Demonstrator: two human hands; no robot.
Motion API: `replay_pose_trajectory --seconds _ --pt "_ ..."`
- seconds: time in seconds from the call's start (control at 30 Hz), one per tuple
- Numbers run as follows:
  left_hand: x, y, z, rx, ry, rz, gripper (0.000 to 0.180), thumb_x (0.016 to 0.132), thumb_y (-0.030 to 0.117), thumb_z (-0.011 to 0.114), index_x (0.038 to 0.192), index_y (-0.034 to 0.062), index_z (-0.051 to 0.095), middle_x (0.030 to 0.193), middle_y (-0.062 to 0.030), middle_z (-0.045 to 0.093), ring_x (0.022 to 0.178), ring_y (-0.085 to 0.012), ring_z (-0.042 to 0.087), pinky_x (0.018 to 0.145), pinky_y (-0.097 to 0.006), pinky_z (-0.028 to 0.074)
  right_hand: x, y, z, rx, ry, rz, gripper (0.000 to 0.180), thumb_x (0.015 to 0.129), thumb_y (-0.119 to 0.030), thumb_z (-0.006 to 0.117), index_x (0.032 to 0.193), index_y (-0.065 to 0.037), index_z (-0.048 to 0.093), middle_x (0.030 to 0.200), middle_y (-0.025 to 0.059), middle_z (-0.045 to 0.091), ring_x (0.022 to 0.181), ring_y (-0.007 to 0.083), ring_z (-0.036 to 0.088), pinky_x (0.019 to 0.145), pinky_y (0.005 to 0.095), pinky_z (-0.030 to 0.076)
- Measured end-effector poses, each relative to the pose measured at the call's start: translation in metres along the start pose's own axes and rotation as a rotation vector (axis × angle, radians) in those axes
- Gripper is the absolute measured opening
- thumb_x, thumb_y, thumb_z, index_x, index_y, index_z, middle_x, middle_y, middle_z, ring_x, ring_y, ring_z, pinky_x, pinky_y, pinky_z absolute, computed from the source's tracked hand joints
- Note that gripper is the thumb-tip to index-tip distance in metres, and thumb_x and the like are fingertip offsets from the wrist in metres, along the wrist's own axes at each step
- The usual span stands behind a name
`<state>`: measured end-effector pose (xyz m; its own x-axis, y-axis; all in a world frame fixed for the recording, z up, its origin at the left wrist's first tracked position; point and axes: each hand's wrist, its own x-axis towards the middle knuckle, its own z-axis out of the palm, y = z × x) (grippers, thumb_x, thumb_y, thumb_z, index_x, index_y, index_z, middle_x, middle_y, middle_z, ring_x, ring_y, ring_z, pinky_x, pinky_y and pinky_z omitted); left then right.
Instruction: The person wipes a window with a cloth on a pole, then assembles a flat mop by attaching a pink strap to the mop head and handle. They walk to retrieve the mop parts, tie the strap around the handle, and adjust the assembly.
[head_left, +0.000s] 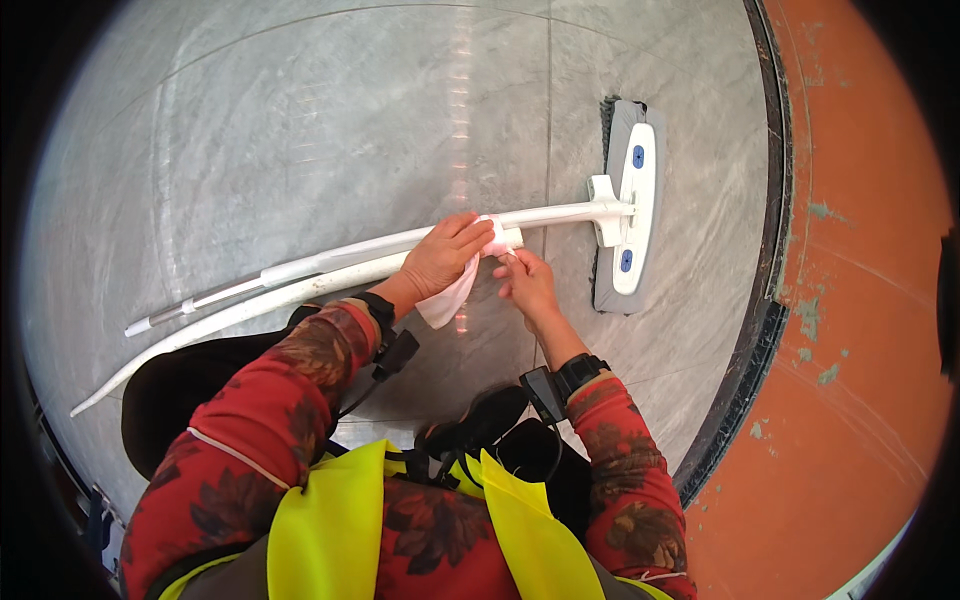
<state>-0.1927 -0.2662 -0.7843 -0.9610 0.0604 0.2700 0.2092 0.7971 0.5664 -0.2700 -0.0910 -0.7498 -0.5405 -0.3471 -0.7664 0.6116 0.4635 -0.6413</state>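
A white flat mop (556, 213) lies on the floor, its long handle running left and its wide head (636, 205) at the right. Alongside the handle, nearer to me, is a thicker white pole (270, 299) that tapers to the left. A pale pink cloth (446, 303) wraps over both near the thicker pole's right end, and its loose end hangs toward me. My left hand (446, 256) presses over the handle and the cloth with its fingers together. Right of it, my right hand (530, 284) pinches the cloth's edge by the thumb and forefinger.
Grey tile flooring (340, 120) lies around the mop. To the right, a dark edging strip (775, 130) borders a scuffed orange surface (860, 300). My dark-clad legs (190, 390) are bent close below the poles. Each wrist carries a black strapped device (577, 374) with a cable.
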Motion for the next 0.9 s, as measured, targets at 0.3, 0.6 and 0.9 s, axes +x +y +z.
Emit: replay_pose_trajectory --seconds 0.3,0.6,0.9 --pt "-0.001 0.001 0.000 0.005 -0.003 -0.004 0.046 0.076 0.005 0.059 0.122 0.0044 0.058 0.128 -0.0077 0.056 0.119 -0.0307 0.051 0.096 -0.040 0.044 0.009 -0.032 -0.012 0.202 -0.247 0.428 0.025 0.092 -0.026 0.047 0.095 -0.007 0.063 0.066 -0.0015 0.048 0.050 0.0080 0.042 0.054 0.0282 0.049" --pt "0.000 0.004 -0.003 0.007 0.023 -0.008 0.044 0.077 0.005 0.060 0.121 0.0021 0.058 0.128 -0.0096 0.056 0.119 -0.0314 0.051 0.098 -0.040 0.043 -0.009 -0.028 0.005 -0.064 -0.134 -0.051 0.023 0.092 -0.023 0.042 0.082 -0.006 0.054 0.067 0.0022 0.048 0.055 0.0137 0.048 0.058 0.0286 0.046" --pt "0.001 -0.003 0.005 -0.051 0.024 -0.009 0.041 0.078 0.006 0.060 0.119 0.0053 0.059 0.127 -0.0066 0.056 0.118 -0.0294 0.051 0.098 -0.039 0.043 -0.018 -0.017 -0.026 -0.510 0.008 -0.443 0.026 0.099 -0.027 0.051 0.099 -0.004 0.065 0.087 0.0002 0.056 0.082 0.0108 0.048 0.077 0.0242 0.041"
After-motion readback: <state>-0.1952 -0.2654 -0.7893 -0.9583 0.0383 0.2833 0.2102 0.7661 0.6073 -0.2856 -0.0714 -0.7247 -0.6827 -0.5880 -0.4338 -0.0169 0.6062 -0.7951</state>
